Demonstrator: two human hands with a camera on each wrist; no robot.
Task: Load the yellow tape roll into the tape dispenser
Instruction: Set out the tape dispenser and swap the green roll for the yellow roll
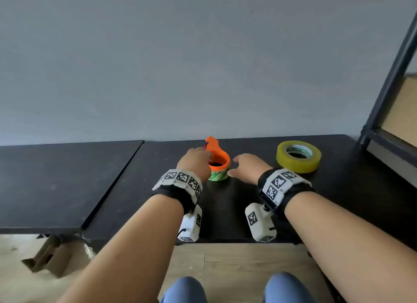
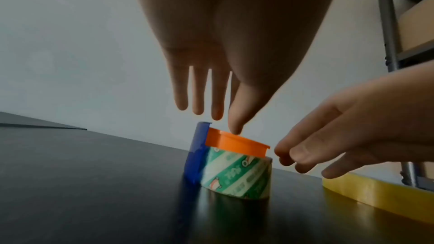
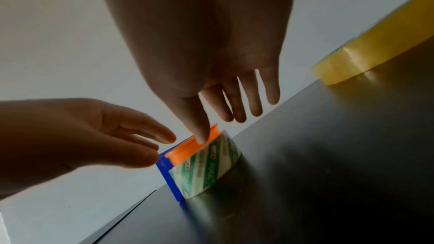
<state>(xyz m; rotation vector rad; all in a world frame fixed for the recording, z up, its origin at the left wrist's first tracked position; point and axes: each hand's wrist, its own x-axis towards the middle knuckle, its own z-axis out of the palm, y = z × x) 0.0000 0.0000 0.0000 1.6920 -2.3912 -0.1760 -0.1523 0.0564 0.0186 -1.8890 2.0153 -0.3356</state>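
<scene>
- The left hand (image 1: 198, 161) hovered with relaxed fingers over the orange-and-blue plastic tape dispenser (image 1: 217, 161).
- The right hand (image 1: 249, 167) was spread, holding nothing.
- The yellow tape roll (image 1: 298, 156) lay flat on the black table (image 1: 237, 212).

I am counting two tape rolls: one yellow tape roll (image 1: 298, 156) lying flat to the right of my right hand (image 1: 249, 167), and one green-and-white printed roll (image 1: 218, 175) sitting between my two hands, under one orange tape dispenser (image 1: 217, 156) that is carrying one blue end piece (image 2: 197, 152) on the side by my left hand (image 1: 195, 161). I am seeing two dark tabletops, a lower tabletop (image 1: 56, 178) out beyond my left hand and the table (image 1: 225, 208) lying under both hands. I am also seeing one metal shelf frame (image 1: 388, 83) standing past my right hand.
</scene>
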